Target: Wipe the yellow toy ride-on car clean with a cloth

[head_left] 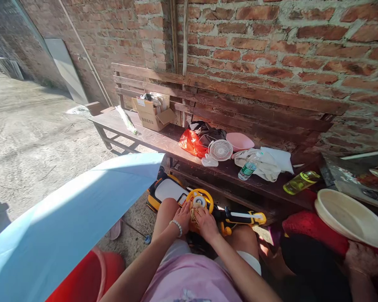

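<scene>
A yellow steering wheel with a round white centre belongs to a yellow and black ride-on toy vehicle between my knees. Just below that centre is a small tan-brown crumpled piece, cloth-like, its kind unclear. My left hand, with a white bead bracelet at the wrist, presses its fingers on the left side of this piece. From the right, the curled fingers of my right hand touch it too. Both hands partly cover the lower wheel. A black and yellow arm of the toy reaches right.
The wooden bench bears a cardboard box, red bag, white fan, water bottle and green bottle. A blue sheet and red tub lie left. Right, another person's hand is below pale basins.
</scene>
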Demonstrator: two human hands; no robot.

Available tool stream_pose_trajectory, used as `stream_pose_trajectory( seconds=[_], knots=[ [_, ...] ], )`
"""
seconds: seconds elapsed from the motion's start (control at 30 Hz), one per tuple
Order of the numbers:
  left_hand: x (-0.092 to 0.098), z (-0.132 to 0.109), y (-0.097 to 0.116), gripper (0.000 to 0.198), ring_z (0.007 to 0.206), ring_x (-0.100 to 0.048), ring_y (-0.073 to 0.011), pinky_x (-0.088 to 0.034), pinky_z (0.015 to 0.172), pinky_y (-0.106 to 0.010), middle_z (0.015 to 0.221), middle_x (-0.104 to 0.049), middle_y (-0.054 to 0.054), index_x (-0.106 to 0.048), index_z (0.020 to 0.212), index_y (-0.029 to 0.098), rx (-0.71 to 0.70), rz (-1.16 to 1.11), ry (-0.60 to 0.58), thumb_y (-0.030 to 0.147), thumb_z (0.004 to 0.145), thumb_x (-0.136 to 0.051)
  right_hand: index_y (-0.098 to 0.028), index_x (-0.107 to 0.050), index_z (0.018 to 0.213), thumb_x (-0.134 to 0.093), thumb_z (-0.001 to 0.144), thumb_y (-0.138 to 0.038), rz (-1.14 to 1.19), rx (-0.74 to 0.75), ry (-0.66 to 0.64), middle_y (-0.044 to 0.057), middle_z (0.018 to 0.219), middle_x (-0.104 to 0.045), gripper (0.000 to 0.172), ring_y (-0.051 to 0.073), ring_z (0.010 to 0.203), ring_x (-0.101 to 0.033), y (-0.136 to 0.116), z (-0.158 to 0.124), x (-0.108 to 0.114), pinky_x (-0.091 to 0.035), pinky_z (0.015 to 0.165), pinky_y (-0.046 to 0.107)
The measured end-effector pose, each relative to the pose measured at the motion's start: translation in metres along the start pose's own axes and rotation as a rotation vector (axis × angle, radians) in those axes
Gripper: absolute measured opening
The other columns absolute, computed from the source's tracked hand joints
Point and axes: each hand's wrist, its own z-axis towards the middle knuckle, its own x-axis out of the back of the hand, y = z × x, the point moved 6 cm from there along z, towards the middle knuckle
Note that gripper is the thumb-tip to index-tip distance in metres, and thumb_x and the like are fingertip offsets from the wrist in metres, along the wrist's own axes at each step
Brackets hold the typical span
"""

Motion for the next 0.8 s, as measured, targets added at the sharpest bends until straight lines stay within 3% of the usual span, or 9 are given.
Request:
stream_pose_trajectory(
  seconds=[0.1, 0.17, 0.37, 0.5, 0.63, 0.7, 0.8],
  knots=[
    [-0.002, 0.001, 0.0, 0.094, 0.176, -0.013, -0.0371, -0.012, 0.141, -0.061, 0.188, -0.015, -0.02, -0.043, 0.172, 0.019, 0.017, 0.085, -0.044, 0.011, 0.08, -0.063, -0.027, -0.068, 0.149, -0.044, 0.106, -0.013, -0.039, -0.043, -0.022, 0.014, 0.157, -0.065, 0.052, 0.032, 0.135, -0.06, 0.013, -0.007, -0.011, -0.061, 0.101, 0.043],
    [-0.005, 0.002, -0.001, 0.099, 0.176, -0.011, -0.0374, -0.011, 0.141, -0.062, 0.188, -0.011, -0.021, -0.038, 0.175, 0.017, 0.024, 0.111, -0.048, 0.011, 0.079, -0.064, -0.028, -0.071, 0.144, -0.041, 0.109, -0.014, -0.063, -0.09, -0.028, 0.014, 0.154, -0.067, 0.049, 0.032, 0.134, -0.061, 0.028, -0.01, -0.006, -0.06, 0.1, 0.041],
    [-0.013, 0.006, -0.006, 0.101, 0.176, -0.006, -0.0393, -0.011, 0.14, -0.065, 0.188, -0.012, -0.021, -0.033, 0.177, 0.017, 0.029, 0.107, -0.023, 0.017, 0.082, -0.069, -0.026, -0.074, 0.138, -0.04, 0.11, -0.015, -0.091, -0.241, -0.01, 0.014, 0.148, -0.068, 0.046, 0.032, 0.132, -0.059, 0.065, 0.013, 0.039, -0.056, 0.101, 0.04],
    [-0.013, 0.008, -0.006, 0.101, 0.175, -0.007, -0.0427, -0.014, 0.14, -0.066, 0.187, -0.017, -0.023, -0.036, 0.176, 0.015, 0.014, 0.081, -0.009, 0.018, 0.081, -0.068, -0.03, -0.067, 0.151, -0.041, 0.111, -0.019, -0.098, -0.057, 0.082, 0.012, 0.161, -0.061, 0.049, 0.031, 0.135, -0.055, 0.032, 0.046, 0.058, -0.052, 0.107, 0.043],
    [-0.011, 0.007, -0.004, 0.102, 0.172, -0.026, -0.0449, -0.016, 0.14, -0.065, 0.178, -0.041, -0.026, -0.034, 0.177, 0.017, 0.013, 0.089, -0.04, 0.024, 0.081, -0.068, -0.03, -0.071, 0.146, -0.046, 0.111, -0.019, -0.132, 0.201, 0.025, 0.012, 0.154, -0.065, 0.044, 0.03, 0.133, -0.057, -0.018, 0.07, 0.044, -0.049, 0.11, 0.045],
    [-0.009, 0.007, -0.002, 0.103, 0.171, -0.028, -0.0442, -0.015, 0.141, -0.065, 0.177, -0.043, -0.025, -0.033, 0.177, 0.017, 0.02, 0.14, -0.054, 0.025, 0.081, -0.069, -0.029, -0.072, 0.143, -0.045, 0.111, -0.018, -0.161, 0.196, -0.008, 0.012, 0.15, -0.067, 0.043, 0.029, 0.13, -0.058, -0.026, 0.078, 0.036, -0.05, 0.107, 0.044],
    [-0.008, 0.006, -0.001, 0.106, 0.174, -0.018, -0.0404, -0.018, 0.141, -0.06, 0.184, -0.029, -0.024, -0.029, 0.178, 0.014, 0.044, 0.325, -0.09, 0.021, 0.081, -0.069, -0.028, -0.071, 0.143, -0.043, 0.112, -0.017, -0.18, 0.106, -0.009, 0.013, 0.145, -0.068, 0.044, 0.03, 0.129, -0.059, -0.018, 0.089, 0.035, -0.053, 0.101, 0.041]
  ],
)
